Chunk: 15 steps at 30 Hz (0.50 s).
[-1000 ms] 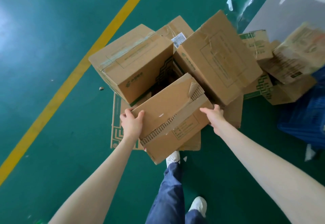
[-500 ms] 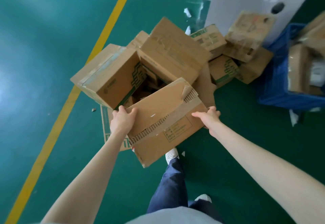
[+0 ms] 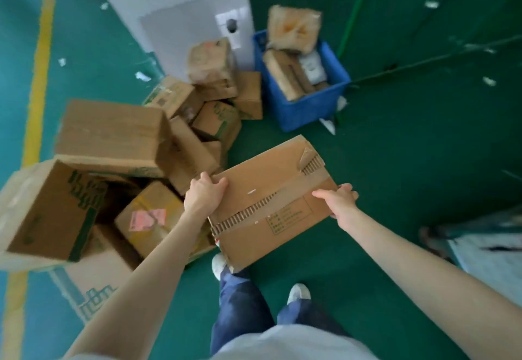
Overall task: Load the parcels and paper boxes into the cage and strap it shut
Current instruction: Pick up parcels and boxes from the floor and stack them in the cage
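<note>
I carry a flat brown cardboard box (image 3: pixel 271 198) with torn, ribbed tape across its top, lifted clear of the floor in front of my legs. My left hand (image 3: pixel 204 194) grips its left edge, fingers curled over the top. My right hand (image 3: pixel 337 198) holds the right edge, thumb on top and fingers under it. A pile of cardboard boxes (image 3: pixel 113 139) lies on the green floor to the left, one with a pink label (image 3: pixel 147 218). At the lower right a wheel and a pale platform edge (image 3: pixel 485 246) show, blurred.
A blue plastic crate (image 3: pixel 308 108) holding several parcels stands ahead. Smaller boxes (image 3: pixel 214 82) are heaped beside it against white boards (image 3: pixel 183 20). A yellow floor line (image 3: pixel 39 77) runs along the left. Scraps of paper dot the green floor, which is bare to the right.
I lifted the box off the pile and swung it to the right. The pile now lies at my left and the blue crate has come into fuller view.
</note>
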Each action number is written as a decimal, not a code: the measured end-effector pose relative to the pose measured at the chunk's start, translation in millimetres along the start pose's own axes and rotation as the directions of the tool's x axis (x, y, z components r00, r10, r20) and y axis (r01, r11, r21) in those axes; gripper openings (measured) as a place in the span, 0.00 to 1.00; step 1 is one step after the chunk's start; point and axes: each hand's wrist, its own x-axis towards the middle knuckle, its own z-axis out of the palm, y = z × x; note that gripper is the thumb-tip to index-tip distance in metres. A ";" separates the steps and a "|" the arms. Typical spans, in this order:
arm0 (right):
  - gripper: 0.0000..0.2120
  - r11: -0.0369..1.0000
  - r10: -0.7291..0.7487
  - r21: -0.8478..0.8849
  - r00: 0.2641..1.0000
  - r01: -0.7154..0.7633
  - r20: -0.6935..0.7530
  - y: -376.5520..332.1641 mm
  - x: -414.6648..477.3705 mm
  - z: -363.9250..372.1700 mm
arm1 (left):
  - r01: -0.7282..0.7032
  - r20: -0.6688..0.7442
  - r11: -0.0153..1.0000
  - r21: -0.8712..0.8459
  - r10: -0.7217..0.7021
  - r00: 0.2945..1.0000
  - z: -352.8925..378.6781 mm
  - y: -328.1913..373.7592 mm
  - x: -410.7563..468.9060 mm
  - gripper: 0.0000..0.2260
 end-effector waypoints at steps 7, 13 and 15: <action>0.41 0.941 0.205 0.311 0.956 -0.133 -0.211 95.9 -9.1 -138.3 | -0.303 0.166 0.935 0.187 0.274 0.947 80.9 140.8 -49.6 0.27; 0.39 0.772 0.400 0.621 0.862 -0.135 -0.310 193.4 -34.2 -229.8 | -0.604 0.335 0.728 0.323 0.509 0.793 159.3 269.0 -132.8 0.26; 0.39 0.696 0.473 0.709 0.815 -0.112 -0.336 225.3 -45.6 -255.5 | -0.689 0.405 0.645 0.329 0.563 0.721 188.3 300.1 -166.3 0.26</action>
